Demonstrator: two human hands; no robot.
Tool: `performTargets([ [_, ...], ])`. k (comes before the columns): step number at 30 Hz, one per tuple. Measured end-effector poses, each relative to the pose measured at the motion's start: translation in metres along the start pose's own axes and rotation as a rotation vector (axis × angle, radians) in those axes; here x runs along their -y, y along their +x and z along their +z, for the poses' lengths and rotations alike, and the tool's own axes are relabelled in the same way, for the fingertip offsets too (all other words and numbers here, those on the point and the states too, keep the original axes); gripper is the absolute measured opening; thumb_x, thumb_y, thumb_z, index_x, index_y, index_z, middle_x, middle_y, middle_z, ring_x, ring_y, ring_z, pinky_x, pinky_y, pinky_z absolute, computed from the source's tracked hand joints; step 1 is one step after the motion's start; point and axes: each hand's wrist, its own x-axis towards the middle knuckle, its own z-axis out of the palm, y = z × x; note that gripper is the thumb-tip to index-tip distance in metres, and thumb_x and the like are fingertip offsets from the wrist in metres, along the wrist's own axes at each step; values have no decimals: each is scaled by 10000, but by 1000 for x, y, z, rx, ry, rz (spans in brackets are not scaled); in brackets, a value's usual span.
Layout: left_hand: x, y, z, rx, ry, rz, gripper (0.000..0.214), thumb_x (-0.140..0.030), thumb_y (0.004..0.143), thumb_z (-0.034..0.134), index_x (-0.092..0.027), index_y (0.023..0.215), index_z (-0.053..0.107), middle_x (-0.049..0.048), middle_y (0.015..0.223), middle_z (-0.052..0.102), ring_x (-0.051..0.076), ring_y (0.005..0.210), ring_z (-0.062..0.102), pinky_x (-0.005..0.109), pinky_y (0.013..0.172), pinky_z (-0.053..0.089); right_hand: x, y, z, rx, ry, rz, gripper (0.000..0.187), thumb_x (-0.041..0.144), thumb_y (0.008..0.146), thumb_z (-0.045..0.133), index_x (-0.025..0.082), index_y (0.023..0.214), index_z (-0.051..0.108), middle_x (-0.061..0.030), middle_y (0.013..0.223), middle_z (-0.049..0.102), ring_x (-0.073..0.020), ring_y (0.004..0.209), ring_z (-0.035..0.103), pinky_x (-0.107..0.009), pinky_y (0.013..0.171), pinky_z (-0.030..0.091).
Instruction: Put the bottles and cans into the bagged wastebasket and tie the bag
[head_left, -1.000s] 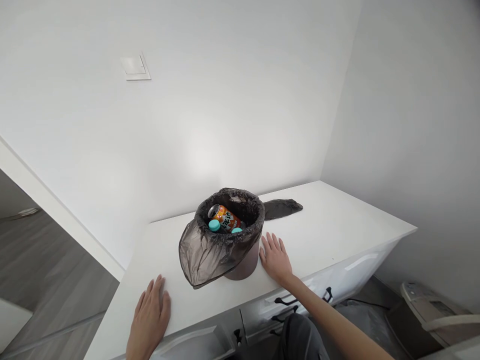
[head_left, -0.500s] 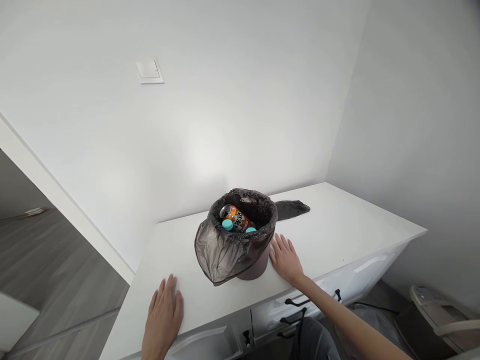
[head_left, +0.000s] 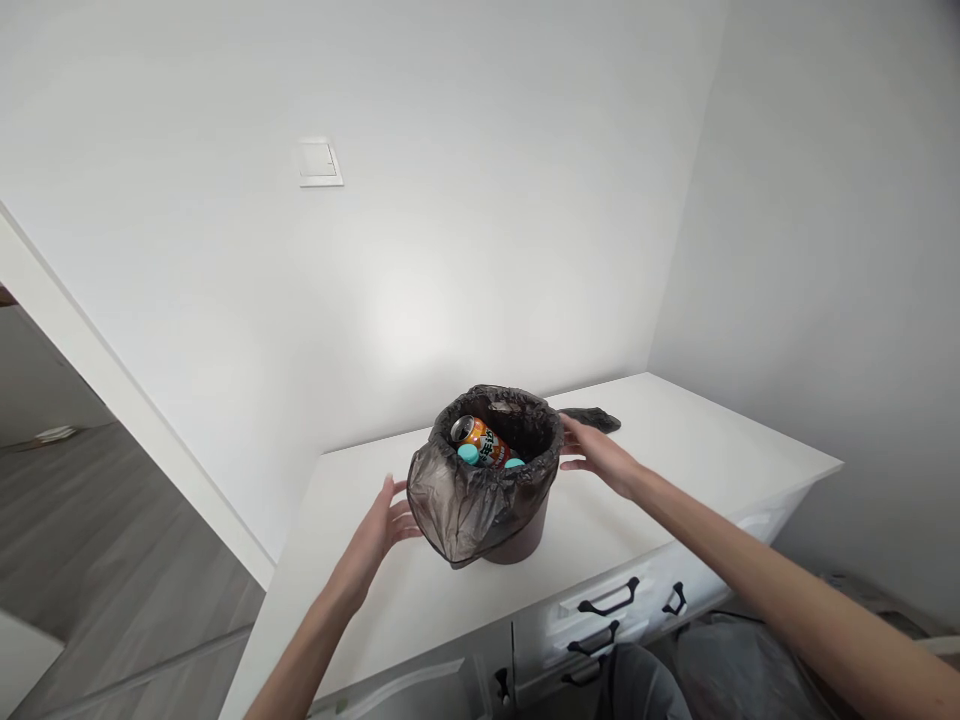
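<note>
A brown trash bin (head_left: 521,540) stands on the white cabinet top, lined with a dark translucent garbage bag (head_left: 461,505) that is folded over its rim and hangs loose at the front left. Inside lie an orange drink can (head_left: 480,438) and two things with turquoise caps (head_left: 468,454). At the bag's left edge, my left hand (head_left: 384,520) is open with fingers apart, its fingertips partly behind the bag. My right hand (head_left: 598,452) is open at the right side near the rim; whether its fingers touch the bag I cannot tell.
A dark strip of plastic bag (head_left: 600,418) lies behind my right hand. The white cabinet top (head_left: 720,450) meets walls at the back and right. Black drawer handles (head_left: 609,598) stick out below its front edge. A light switch (head_left: 319,163) is on the wall.
Both hands have risen off the cabinet top. My left hand moved right and forward to the bag's left side; my right hand moved up beside the rim. The view shifted slightly.
</note>
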Motion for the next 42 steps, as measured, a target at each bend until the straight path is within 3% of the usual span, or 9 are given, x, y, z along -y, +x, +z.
performTargets([
  [4,-57,21,10,68,-304,-75,653,-731,895,577,-183,1250,591,125,1046,747,254,885,740,386,780,570,41,8,-10,47,176,139,404,567,1025,489,190,1073,626,-107,999,740,-176,818,698,-280,712,604],
  [7,-83,28,12,103,-327,-38,506,-609,833,734,-187,1091,630,75,939,729,221,813,711,327,718,544,57,9,-11,123,164,130,325,468,972,650,186,1130,623,-78,976,742,-149,784,688,-252,708,602],
  [9,-96,31,15,75,-309,-16,467,-479,782,822,-178,1081,628,64,913,724,204,801,693,307,707,530,64,7,-9,104,63,119,389,372,887,778,179,1182,614,-65,968,748,-140,769,682,-237,686,598],
  [12,-111,35,19,-58,-315,-8,620,-298,724,871,-160,1249,570,52,905,720,161,779,665,282,712,510,73,1,-4,18,-156,80,466,358,825,841,176,1196,624,-47,904,746,-129,688,653,-207,553,547],
  [16,-130,37,24,-100,-314,77,740,-237,690,869,-147,1340,525,6,830,679,127,687,617,262,654,472,87,-2,-8,3,-516,-38,352,499,836,804,191,971,700,-5,713,687,-95,468,530,-204,379,376],
  [21,-143,40,24,-138,-323,165,743,-192,640,858,-173,1320,561,-91,658,514,80,537,463,224,500,337,103,-2,-21,13,-776,-146,383,467,834,801,209,617,618,34,479,510,-89,365,440,-223,374,297],
  [32,-161,21,-18,-247,-466,312,692,-101,656,804,-192,1307,589,-121,633,356,49,499,307,192,448,280,135,-70,-17,-135,-708,-205,360,526,938,667,236,741,591,23,528,574,-130,400,481,-260,426,317],
  [36,-168,5,-22,-342,-416,426,613,-117,666,820,-216,1239,626,-115,637,339,58,512,342,198,480,340,124,-85,-30,-232,-746,-230,420,635,972,538,250,806,568,49,430,528,-166,376,508,-285,487,370],
  [42,-170,-2,-20,-427,-366,422,532,-154,655,827,-218,1155,654,-96,665,406,75,545,440,207,521,390,91,-86,-48,-330,-590,-251,487,710,935,548,249,778,562,36,434,547,-166,480,534,-272,541,370],
])
